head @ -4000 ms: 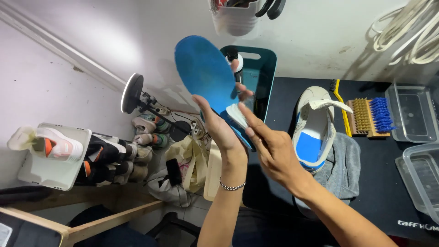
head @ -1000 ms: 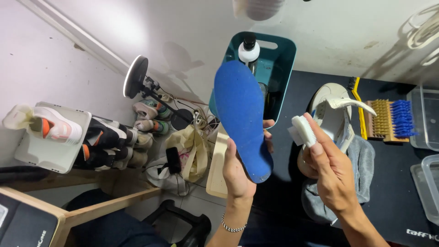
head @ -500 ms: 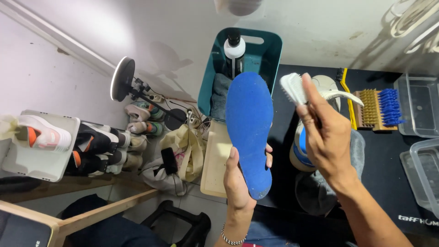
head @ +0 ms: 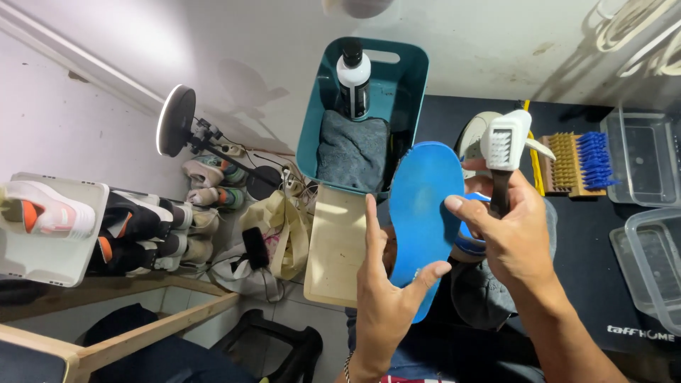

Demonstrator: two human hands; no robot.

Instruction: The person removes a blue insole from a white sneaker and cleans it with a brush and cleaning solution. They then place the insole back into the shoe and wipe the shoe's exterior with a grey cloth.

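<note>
left hand [head: 386, 301] cradles blue insole [head: 420, 220] from behind, fingers spread; right hand [head: 514, 237] clenched on white brush [head: 505, 149]; insole looks light, floppy; support along length.

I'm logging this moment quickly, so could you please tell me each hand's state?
Left hand: holding the blue foam insole.
Right hand: closed on the small white-headed brush.

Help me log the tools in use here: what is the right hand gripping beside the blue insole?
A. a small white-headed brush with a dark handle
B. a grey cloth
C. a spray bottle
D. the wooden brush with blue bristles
A: the right hand grips a small white-headed brush by its dark handle, bristles showing, beside the blue insole that the left hand supports.
</note>
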